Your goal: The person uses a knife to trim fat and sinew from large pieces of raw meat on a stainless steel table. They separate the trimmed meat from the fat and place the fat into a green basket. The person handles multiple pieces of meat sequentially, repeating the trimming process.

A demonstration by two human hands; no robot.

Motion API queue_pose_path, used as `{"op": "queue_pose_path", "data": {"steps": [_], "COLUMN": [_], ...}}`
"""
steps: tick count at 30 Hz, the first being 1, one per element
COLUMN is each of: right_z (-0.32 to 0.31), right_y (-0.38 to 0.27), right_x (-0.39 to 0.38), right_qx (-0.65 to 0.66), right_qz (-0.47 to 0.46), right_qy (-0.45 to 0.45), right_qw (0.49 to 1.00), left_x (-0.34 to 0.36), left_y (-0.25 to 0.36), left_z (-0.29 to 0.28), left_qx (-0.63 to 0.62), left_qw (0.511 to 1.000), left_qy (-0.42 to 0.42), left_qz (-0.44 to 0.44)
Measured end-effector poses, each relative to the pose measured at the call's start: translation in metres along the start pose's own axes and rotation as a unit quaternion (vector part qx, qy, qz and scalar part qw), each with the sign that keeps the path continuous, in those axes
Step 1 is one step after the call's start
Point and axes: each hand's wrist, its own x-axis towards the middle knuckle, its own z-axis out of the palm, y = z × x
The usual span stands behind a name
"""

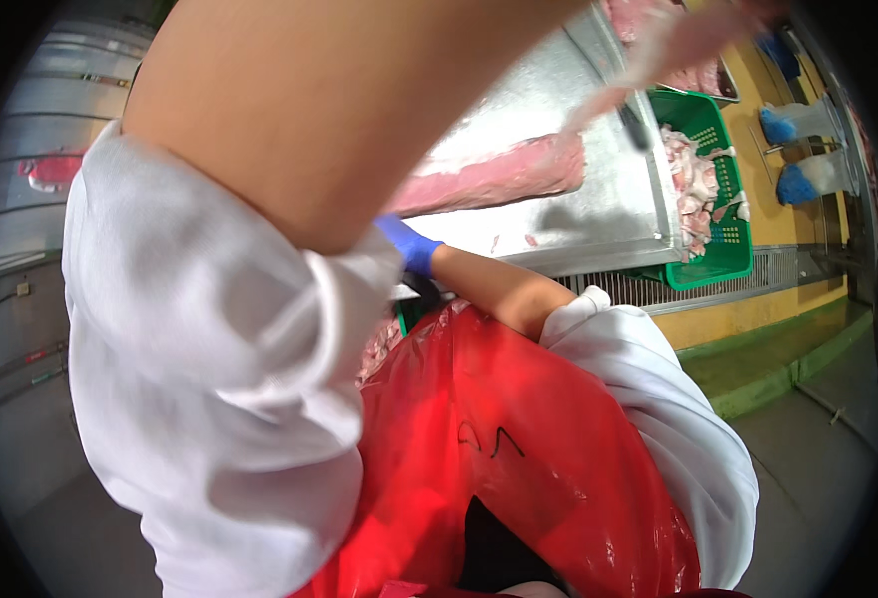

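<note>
Past the red apron (pixel 528 429), the blue-gloved right hand (pixel 411 245) is near the long pink meat (pixel 509 177) on the metal table (pixel 613 227); I can't tell its grip. The left hand is out of frame. Farther, a green basket (pixel 715 264) stands.

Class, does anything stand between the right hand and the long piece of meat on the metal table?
Nothing visible does: the blue-gloved right hand appears close to the near edge of the long piece of meat. The left arm hides the fingers and the meat's left end, so I cannot tell there.
</note>
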Motion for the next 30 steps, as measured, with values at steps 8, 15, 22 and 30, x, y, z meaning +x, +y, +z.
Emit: {"op": "queue_pose_path", "data": {"steps": [8, 15, 22, 30], "right_z": [-0.181, -0.228, -0.242, -0.228], "right_y": [0.015, 0.042, 0.038, 0.030], "right_x": [-0.118, -0.092, -0.079, -0.099], "right_qx": [-0.082, -0.257, -0.318, -0.245], "right_qz": [-0.046, -0.093, -0.034, 0.023], "right_qy": [0.524, 0.506, 0.494, 0.486], "right_qw": [0.847, 0.818, 0.808, 0.839], "left_x": [-0.038, -0.279, -0.121, -0.093], "left_y": [-0.147, -0.130, -0.094, -0.072], "left_z": [0.147, 0.258, 0.350, 0.362], "left_qx": [-0.131, 0.024, -0.299, -0.196], "left_qw": [0.967, 0.865, 0.857, 0.910], "left_qy": [-0.127, -0.337, -0.104, -0.184], "left_qz": [-0.175, -0.370, -0.407, -0.314]}}
